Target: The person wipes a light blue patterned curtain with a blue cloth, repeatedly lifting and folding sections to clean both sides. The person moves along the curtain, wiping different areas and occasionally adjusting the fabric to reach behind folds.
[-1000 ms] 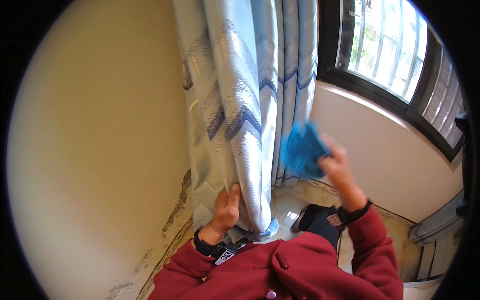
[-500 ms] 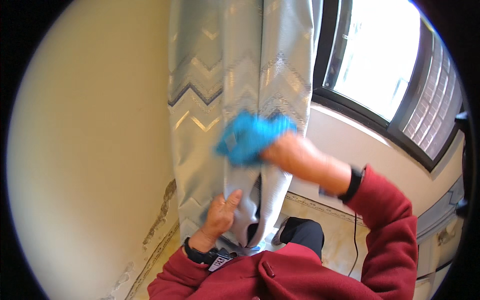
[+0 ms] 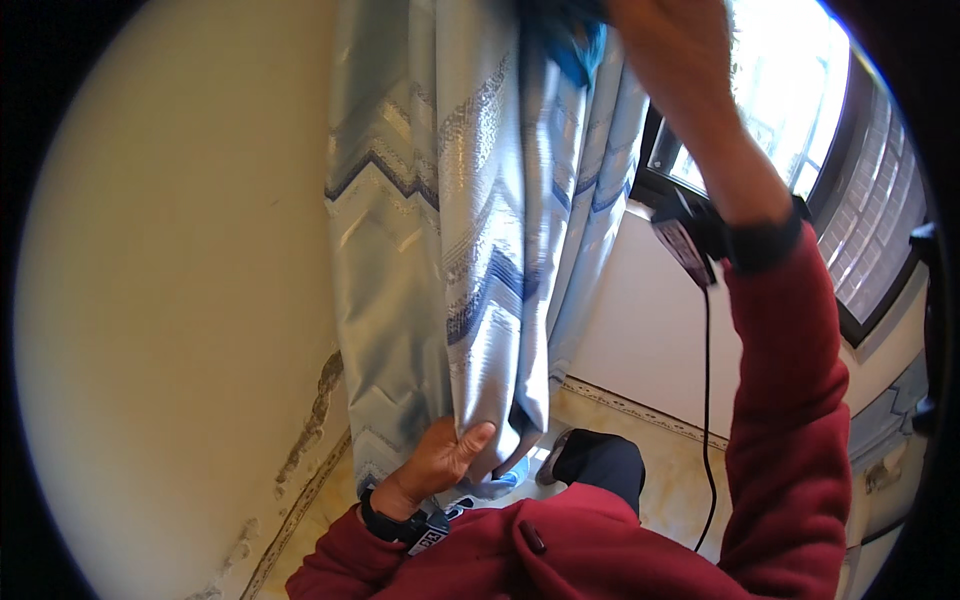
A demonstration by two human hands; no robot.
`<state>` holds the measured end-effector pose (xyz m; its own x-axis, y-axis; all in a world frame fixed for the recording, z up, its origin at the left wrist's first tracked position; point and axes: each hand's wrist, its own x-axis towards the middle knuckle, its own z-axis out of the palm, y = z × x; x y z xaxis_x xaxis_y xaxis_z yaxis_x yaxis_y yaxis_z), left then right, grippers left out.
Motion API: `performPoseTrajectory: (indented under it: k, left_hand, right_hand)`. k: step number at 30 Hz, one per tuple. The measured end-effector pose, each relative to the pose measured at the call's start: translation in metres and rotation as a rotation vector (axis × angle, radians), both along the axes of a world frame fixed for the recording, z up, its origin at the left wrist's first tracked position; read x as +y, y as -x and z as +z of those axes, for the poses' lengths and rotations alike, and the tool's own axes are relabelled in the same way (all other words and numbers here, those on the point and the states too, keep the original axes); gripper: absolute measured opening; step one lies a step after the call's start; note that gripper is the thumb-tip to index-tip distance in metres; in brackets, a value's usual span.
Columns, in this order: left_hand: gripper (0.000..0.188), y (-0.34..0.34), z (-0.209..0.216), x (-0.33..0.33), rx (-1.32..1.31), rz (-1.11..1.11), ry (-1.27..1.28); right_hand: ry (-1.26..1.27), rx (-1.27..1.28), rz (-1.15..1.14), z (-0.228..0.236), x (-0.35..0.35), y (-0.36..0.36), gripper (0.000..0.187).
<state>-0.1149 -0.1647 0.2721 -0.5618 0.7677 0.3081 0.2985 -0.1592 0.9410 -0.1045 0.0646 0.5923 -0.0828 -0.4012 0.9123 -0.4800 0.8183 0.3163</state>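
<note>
A long pale silver-blue curtain (image 3: 485, 200) with dark zigzag bands hangs in folds before me. My left hand (image 3: 445, 460) grips its lower part, the thumb on the front of a fold. Raised to the top edge of the picture, my right hand (image 3: 662, 35) is partly cut off, and its fingers are hidden. A blue cloth (image 3: 578, 45) in that hand lies against the upper curtain, just left of the wrist.
Close on the left stands a plain wall (image 3: 190, 250) with peeling patches low down. A dark-framed window (image 3: 790, 90) is at the upper right. From my right wrist a black cable (image 3: 707, 400) hangs toward the tiled floor (image 3: 665, 470).
My right hand has moved up from the curtain's middle to the top edge with the blue cloth. My left hand has shifted slightly down, and the curtain's folds have bunched differently.
</note>
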Motion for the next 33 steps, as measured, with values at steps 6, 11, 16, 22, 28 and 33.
performPoseTrajectory:
  k: [6, 11, 16, 22, 28, 33]
  left_hand:
    - [0.039, 0.008, 0.013, -0.033, -0.247, 0.151, -0.125]
    - [0.047, 0.030, -0.001, -0.059, -0.202, 0.136, -0.227]
    - [0.052, 0.023, -0.010, -0.063, -0.281, 0.134, -0.231]
    - [0.044, 0.005, 0.008, -0.052, -0.175, 0.012, -0.077]
    - [0.049, -0.003, 0.022, -0.055, -0.174, -0.168, -0.061]
    - [0.048, 0.003, 0.006, -0.058, 0.007, 0.075, -0.059]
  right_hand:
    - [-0.461, -0.131, -0.337, -0.105, 0.010, 0.049, 0.029]
    - [-1.008, -0.995, -0.698, -0.213, 0.058, 0.004, 0.014]
    - [-0.434, -0.889, -0.642, -0.129, 0.089, -0.003, 0.016]
    - [0.009, 0.097, -0.391, 0.001, 0.119, 0.056, 0.056]
    - [0.132, -0.560, -0.204, -0.158, 0.089, 0.117, 0.043]
    - [-0.185, -1.789, -0.108, -0.386, 0.022, 0.031, 0.045]
